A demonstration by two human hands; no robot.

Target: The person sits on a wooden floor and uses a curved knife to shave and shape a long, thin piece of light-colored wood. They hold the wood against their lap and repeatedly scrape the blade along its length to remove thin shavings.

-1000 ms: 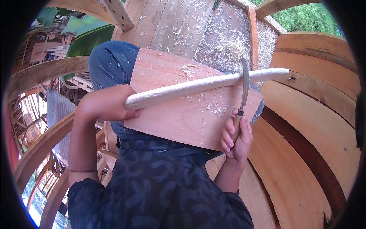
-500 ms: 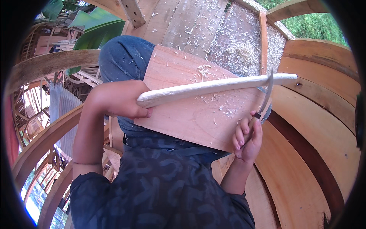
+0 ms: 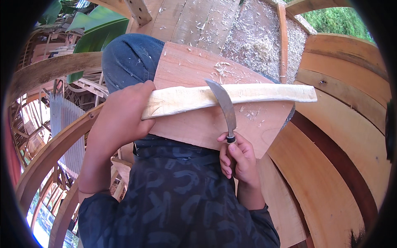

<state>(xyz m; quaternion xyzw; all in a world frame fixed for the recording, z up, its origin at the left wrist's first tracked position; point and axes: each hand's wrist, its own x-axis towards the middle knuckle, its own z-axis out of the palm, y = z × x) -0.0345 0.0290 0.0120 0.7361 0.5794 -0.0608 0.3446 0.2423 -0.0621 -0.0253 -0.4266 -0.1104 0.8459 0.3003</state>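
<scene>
A long, pale, slightly curved stick (image 3: 264, 93) lies across a wooden board (image 3: 186, 132) that rests on my lap. My left hand (image 3: 126, 109) is closed round the stick's left end. In my right hand (image 3: 240, 159) is a knife with a curved blade (image 3: 225, 105), gripped by its short handle with a dark collar. The blade points up and to the left, and its upper part overlaps the middle of the stick; I cannot tell whether it touches the wood. Loose shavings (image 3: 222, 68) lie on the board beyond the stick.
Beyond my knee (image 3: 130, 58), wood shavings (image 3: 260, 47) cover the plank floor. Curved plank walls (image 3: 331, 144) rise on the right. A curved wooden rail (image 3: 62, 149) runs along the left, with corrugated sheet (image 3: 66, 128) and a large green leaf (image 3: 99, 37) outside it.
My right hand and the knife have moved left, from near the stick's right end to its middle. The stick has been turned, showing a broader, yellowish face, and my left hand has shifted its grip.
</scene>
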